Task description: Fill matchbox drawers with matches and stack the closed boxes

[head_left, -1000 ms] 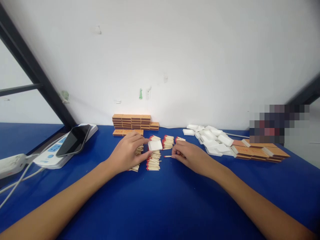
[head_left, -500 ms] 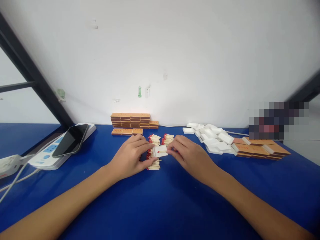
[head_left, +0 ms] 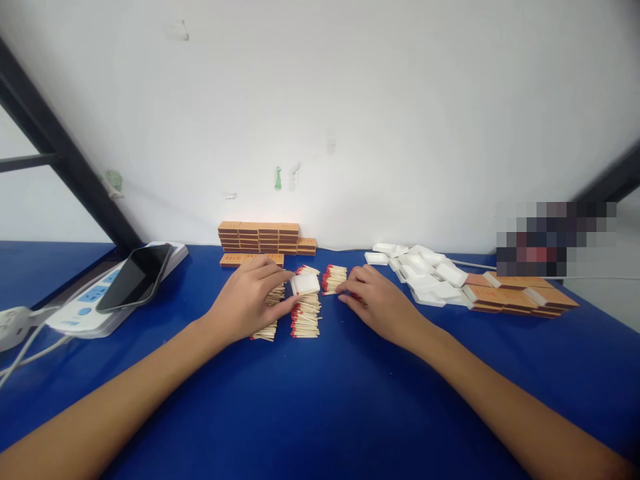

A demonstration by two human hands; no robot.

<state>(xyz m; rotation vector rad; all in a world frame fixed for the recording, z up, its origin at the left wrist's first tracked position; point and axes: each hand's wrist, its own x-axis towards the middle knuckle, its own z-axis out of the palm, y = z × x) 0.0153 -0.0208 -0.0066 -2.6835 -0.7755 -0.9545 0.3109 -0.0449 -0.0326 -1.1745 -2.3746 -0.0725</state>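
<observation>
My left hand (head_left: 247, 300) pinches a small white matchbox tray (head_left: 305, 284) between thumb and fingers, just above a pile of red-tipped matches (head_left: 306, 319) on the blue table (head_left: 320, 400). My right hand (head_left: 375, 300) rests on the table with its fingertips touching another bunch of matches (head_left: 334, 279); its fingers are bent together and whether they grip a match is hidden. More matches (head_left: 267, 330) lie partly under my left hand.
Stacked orange matchbox sleeves (head_left: 260, 239) line the wall behind. A heap of white trays (head_left: 425, 270) and more orange sleeves (head_left: 520, 298) lie at the right. A phone (head_left: 134, 277) rests on a white power strip (head_left: 75, 310) at the left.
Half a second ago both hands met at the white tray; now my right hand has drawn back to the matches at the right, and my left hand has lifted the tray slightly back.
</observation>
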